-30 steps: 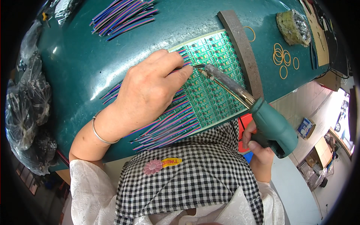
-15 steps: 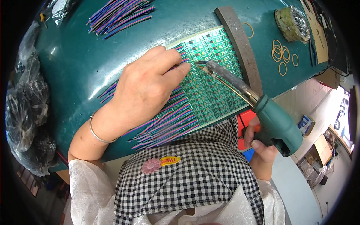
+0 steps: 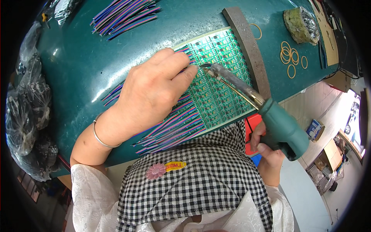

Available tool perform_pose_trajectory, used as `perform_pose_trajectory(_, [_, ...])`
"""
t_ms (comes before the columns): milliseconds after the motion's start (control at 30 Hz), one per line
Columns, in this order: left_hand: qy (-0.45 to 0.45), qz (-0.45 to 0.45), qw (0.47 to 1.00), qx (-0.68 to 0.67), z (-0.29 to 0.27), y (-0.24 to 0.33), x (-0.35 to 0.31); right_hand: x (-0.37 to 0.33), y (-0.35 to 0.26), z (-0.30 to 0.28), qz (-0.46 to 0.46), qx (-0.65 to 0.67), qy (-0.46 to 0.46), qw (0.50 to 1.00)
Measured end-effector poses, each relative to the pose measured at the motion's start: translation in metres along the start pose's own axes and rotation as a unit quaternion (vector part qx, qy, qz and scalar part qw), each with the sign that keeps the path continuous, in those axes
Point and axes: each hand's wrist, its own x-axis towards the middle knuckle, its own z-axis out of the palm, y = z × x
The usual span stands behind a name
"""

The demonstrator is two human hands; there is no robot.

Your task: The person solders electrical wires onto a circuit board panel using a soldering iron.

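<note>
A green circuit board panel (image 3: 222, 91) with rows of small parts lies on the table. Along its left edge run several ribbon wires (image 3: 170, 129) in blue, pink and black. My left hand (image 3: 152, 87) rests over that edge, thumb and index finger pinched at the wire ends; a wire in the pinch is mostly hidden by the fingers. In my right hand (image 3: 266, 147) is a soldering gun (image 3: 284, 125) with a green body. Its tip points at the board just right of my left fingertips, and a thin metal tube runs beside the barrel.
A dark metal bar (image 3: 247, 50) lies along the panel's right side. Beyond it are several rubber bands (image 3: 286, 54) and a round tin-like block (image 3: 301, 25). A bundle of wires (image 3: 123, 17) lies at the far left, and plastic bags (image 3: 29, 112) line the left edge.
The soldering gun has shifted slightly left, its tip closer to my left fingertips. My left hand has barely moved.
</note>
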Motion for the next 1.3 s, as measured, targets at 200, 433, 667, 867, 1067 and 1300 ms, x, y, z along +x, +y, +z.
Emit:
perform_pose_trajectory(200, [-0.011, -0.006, 1.0, 0.007, -0.001, 0.003, -0.001, 0.002, -0.005, 0.004, 0.013, 0.062, 0.035, 0.997])
perform_pose_trajectory(433, [-0.037, 0.009, 0.998, 0.046, -0.003, 0.006, 0.002, -0.002, 0.003, 0.01, 0.008, 0.023, 0.078, 0.997])
perform_pose_trajectory(667, [-0.042, 0.016, 0.997, 0.063, -0.001, 0.009, -0.002, -0.003, 0.008, -0.001, -0.021, 0.085, -0.011, 0.996])
perform_pose_trajectory(867, [-0.047, -0.001, 0.997, 0.053, 0.0, 0.01, -0.004, 0.004, 0.015, -0.018, -0.054, 0.063, -0.074, 0.994])
perform_pose_trajectory(1067, [-0.052, 0.015, 0.997, 0.063, -0.001, 0.01, -0.004, 0.006, -0.005, 0.005, -0.014, 0.079, 0.028, 0.996])
perform_pose_trajectory(1300, [-0.05, 0.021, 0.996, 0.071, -0.001, 0.01, -0.003, 0.008, -0.009, 0.004, -0.007, 0.095, 0.012, 0.995])
